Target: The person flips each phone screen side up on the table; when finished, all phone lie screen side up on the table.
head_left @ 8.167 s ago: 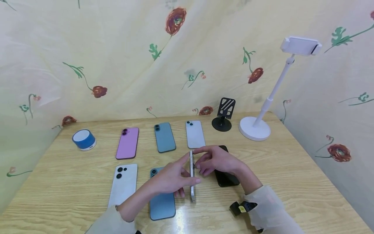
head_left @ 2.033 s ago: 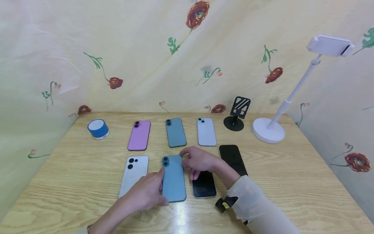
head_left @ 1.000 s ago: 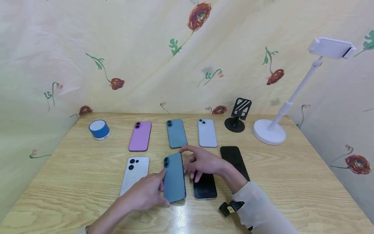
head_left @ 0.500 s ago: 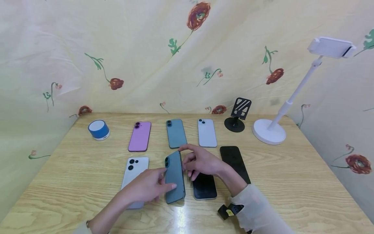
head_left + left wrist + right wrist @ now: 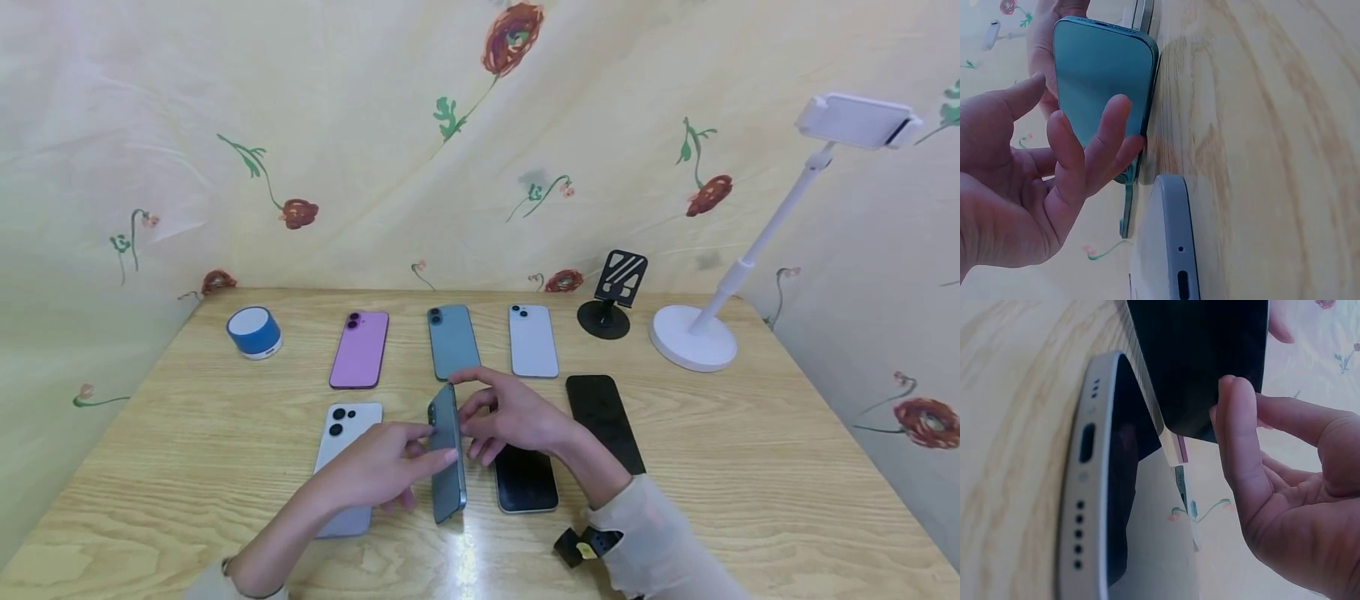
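Note:
A blue smartphone [image 5: 447, 492] stands steeply tilted on a long edge, its blue back [image 5: 1094, 69] turned to the left and its dark screen [image 5: 1194, 356] to the right. My left hand [image 5: 378, 467] holds it across the back side, thumb at the upper long edge and a finger by the lower one. At the far end my right hand [image 5: 517, 412] steadies it, index finger on the top corner and the other fingers against the screen. A white smartphone [image 5: 341, 450] lies partly under my left forearm, camera side up. Beneath my right hand lies a smartphone with a black screen [image 5: 527, 483].
Another black-screened smartphone [image 5: 603, 417] lies further right. Behind are a purple smartphone [image 5: 360, 350], a second blue one [image 5: 453, 342] and a pale one [image 5: 533, 342]. A blue speaker-like cylinder [image 5: 254, 333], a black phone stand [image 5: 611, 296] and a white tall stand [image 5: 693, 337] line the back.
The blue smartphone, flat two seconds ago, has been tipped up onto its left edge. My left thumb has moved to its upper edge. The phone held earlier now lies screen up.

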Motion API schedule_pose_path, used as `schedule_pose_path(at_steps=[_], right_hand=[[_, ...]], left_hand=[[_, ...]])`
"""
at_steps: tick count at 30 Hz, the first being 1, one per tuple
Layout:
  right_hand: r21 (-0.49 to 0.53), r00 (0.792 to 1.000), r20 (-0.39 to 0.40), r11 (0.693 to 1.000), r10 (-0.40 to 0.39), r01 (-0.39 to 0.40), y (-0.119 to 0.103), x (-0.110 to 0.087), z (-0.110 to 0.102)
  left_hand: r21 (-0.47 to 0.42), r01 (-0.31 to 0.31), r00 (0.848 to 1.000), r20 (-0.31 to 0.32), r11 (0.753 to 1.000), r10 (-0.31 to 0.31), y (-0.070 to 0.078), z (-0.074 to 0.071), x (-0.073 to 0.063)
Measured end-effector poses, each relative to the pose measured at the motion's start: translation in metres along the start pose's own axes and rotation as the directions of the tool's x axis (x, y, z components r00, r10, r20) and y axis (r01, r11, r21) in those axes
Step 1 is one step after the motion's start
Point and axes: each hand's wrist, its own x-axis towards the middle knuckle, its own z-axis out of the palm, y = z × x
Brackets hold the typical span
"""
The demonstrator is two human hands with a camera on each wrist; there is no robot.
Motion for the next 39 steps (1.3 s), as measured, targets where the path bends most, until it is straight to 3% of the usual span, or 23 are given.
schedule_pose_path(at_steps=[13,20,26,34,39], right_hand=[[-0.037,1.000,-0.016,0.999,-0.009,0.008,0.0011,0.0012,0.0085],[-0.038,0.999,-0.022,0.999,0.037,-0.038,0.0033,0.0024,0.0073],[-0.074,0.994,-0.027,0.991,0.106,-0.107,0.0040,0.0027,0.0065],[-0.066,0.992,-0.024,0.990,0.126,-0.128,0.0038,0.0040,0.0084],[-0.117,0.991,-0.016,0.984,0.133,-0.134,0.0044,0.0068,0.0092]], left_hand=[[-0.089,-0.017,1.000,0.005,0.996,0.018,0.0000,-0.0006,-0.0027],[-0.151,-0.048,0.999,-0.012,0.987,0.047,0.0002,-0.0028,-0.0035],[-0.155,-0.049,0.999,-0.031,0.987,0.045,0.0003,-0.0042,-0.0055],[-0.137,-0.030,0.999,-0.044,0.990,0.025,0.0009,-0.0041,-0.0075],[-0.125,-0.037,0.999,-0.044,0.991,0.032,0.0007,-0.0046,-0.0080]])
